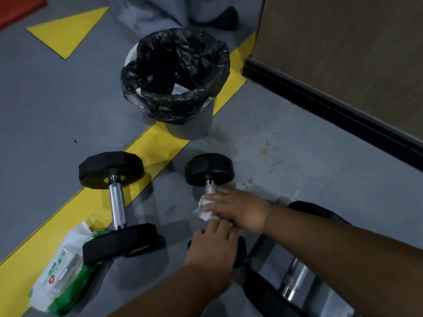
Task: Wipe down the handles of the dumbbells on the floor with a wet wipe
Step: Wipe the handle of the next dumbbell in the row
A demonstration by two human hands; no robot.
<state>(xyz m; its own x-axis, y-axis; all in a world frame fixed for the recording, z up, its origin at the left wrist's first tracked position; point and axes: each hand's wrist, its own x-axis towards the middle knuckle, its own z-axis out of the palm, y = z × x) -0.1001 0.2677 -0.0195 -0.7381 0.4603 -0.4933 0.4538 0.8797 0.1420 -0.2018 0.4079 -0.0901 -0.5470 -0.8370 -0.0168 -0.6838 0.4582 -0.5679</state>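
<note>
Black-lined bin (176,78) stands on the yellow floor stripe (146,147).

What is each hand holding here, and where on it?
Right hand wraps the wet wipe around the smaller dumbbell's handle; left hand rests on its near weight.
</note>
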